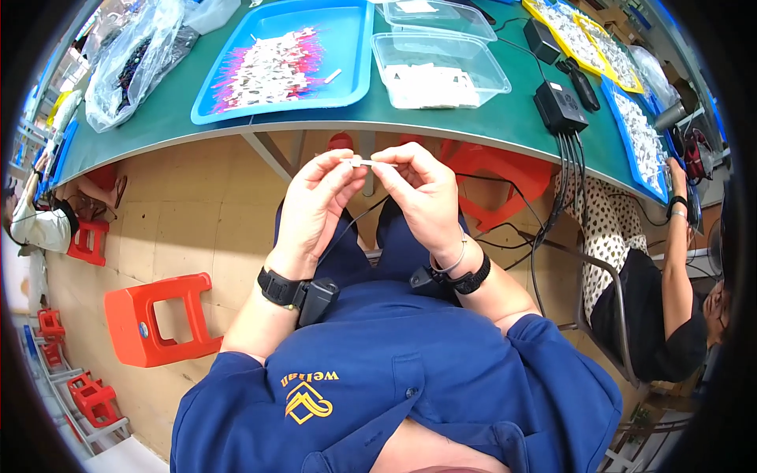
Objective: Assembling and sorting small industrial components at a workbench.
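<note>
Over my lap, just in front of the table's near edge, both my hands meet at a small, slim white piece [363, 162]. My left hand [317, 201] pinches its left end between thumb and fingertips. At the other end, my right hand [427, 189] is closed in a pinch too. The piece lies about level, partly covered by the fingertips, and its exact kind is too small to make out. Beyond my hands, a blue tray [347, 55] holds a pile of small white parts with pink pins or wires [272, 69]. To its right, a clear plastic box [495, 72] contains white pieces [432, 87].
Black power adapters [560, 109] with hanging cables stand on the green table [520, 118]. A plastic bag [130, 75] lies at left. Red stools [154, 323] stand on the floor. At right, a co-worker [662, 315] reaches toward a blue tray of white parts [637, 142].
</note>
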Tool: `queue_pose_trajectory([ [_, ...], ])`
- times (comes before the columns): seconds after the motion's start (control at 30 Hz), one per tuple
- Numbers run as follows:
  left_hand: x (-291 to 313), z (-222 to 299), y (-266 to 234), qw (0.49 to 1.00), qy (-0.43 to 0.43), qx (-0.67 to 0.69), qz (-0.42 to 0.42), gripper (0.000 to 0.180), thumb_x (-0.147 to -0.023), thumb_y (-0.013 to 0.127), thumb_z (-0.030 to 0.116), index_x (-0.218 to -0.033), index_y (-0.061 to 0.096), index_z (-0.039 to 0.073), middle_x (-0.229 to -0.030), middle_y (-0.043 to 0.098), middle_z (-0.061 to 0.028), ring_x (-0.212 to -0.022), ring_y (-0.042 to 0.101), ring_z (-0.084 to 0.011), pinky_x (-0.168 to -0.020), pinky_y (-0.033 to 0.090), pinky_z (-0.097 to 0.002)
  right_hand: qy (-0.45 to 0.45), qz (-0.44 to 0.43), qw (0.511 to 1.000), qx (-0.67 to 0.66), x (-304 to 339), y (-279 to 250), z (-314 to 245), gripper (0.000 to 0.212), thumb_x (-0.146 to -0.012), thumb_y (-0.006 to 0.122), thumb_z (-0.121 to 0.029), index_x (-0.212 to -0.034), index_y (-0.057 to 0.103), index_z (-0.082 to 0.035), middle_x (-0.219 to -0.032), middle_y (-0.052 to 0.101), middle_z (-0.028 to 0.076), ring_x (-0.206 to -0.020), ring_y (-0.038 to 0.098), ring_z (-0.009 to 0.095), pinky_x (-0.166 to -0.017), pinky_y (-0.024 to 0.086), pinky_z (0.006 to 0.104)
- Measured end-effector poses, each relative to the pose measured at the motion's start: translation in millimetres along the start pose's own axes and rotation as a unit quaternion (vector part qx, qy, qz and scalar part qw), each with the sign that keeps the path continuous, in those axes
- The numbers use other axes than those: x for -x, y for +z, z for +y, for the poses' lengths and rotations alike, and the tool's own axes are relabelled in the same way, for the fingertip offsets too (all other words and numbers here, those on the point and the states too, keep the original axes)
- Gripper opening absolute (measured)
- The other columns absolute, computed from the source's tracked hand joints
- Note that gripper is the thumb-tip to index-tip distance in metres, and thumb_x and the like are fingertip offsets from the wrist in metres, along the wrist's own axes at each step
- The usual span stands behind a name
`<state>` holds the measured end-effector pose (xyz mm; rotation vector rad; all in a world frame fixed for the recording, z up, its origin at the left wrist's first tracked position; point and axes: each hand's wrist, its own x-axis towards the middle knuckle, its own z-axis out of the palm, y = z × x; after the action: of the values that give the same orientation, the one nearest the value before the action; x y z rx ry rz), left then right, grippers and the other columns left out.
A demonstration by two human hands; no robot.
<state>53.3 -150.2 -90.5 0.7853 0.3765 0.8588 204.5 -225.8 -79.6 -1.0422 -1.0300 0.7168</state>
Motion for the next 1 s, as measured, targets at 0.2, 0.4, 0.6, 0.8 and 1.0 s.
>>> queue_pose_trajectory([
  [0.2,-10.1,2.5,-4.6,0.995,0.022,0.083,0.05,0.018,-0.096,0.063,0.011,-0.112,0.061,0.005,-0.105,0.068,-0.004,-0.094,0.068,-0.0125,-0.086,0.056,-0.0257,0.024,-0.002,0.998,-0.059,0.4,-0.2,10.2,0.031,-0.09,0.067,-0.003,-0.12,0.059,-0.001,-0.093,0.064,0.0,-0.084,0.058,0.005,-0.074,0.048,0.019],
  [0.4,-16.1,13.9,-7.7,0.99,0.07,0.094,0.076,0.018,-0.096,0.063,0.011,-0.112,0.061,0.004,-0.105,0.068,-0.0049,-0.096,0.067,-0.0135,-0.086,0.057,-0.0263,0.049,-0.002,0.998,-0.04,0.8,-2.4,5.1,0.022,-0.092,0.065,-0.003,-0.114,0.061,-0.001,-0.094,0.065,0.001,-0.082,0.06,0.005,-0.075,0.049,0.0197],
  [0.6,-19.5,23.4,-5.3,0.99,0.101,0.07,0.062,0.019,-0.097,0.062,0.013,-0.113,0.061,0.005,-0.107,0.067,-0.0056,-0.099,0.066,-0.0138,-0.087,0.057,-0.0255,0.054,-0.021,0.998,-0.038,-2.8,-4.2,3.1,0.019,-0.093,0.063,-0.002,-0.112,0.062,0.0,-0.092,0.066,0.001,-0.082,0.062,0.006,-0.076,0.05,0.0207],
  [0.8,-10.7,23.0,11.1,0.995,0.081,-0.009,0.053,0.019,-0.096,0.062,0.013,-0.113,0.061,0.003,-0.105,0.067,-0.0063,-0.095,0.067,-0.0136,-0.085,0.056,-0.0267,-0.03,-0.009,0.999,-0.027,-4.0,-3.5,-12.2,0.03,-0.09,0.066,-0.001,-0.119,0.059,0.001,-0.099,0.063,0.005,-0.082,0.063,0.009,-0.074,0.052,0.0229],
  [1.0,-5.5,26.0,29.7,0.989,0.044,-0.137,0.019,0.018,-0.095,0.064,0.013,-0.111,0.065,0.003,-0.096,0.07,-0.0059,-0.084,0.067,-0.0107,-0.073,0.051,-0.0216,-0.094,-0.038,0.993,0.068,-9.1,-0.7,-28.3,0.029,-0.087,0.07,-0.003,-0.114,0.062,0.001,-0.102,0.065,0.009,-0.081,0.065,0.011,-0.069,0.053,0.0233],
])
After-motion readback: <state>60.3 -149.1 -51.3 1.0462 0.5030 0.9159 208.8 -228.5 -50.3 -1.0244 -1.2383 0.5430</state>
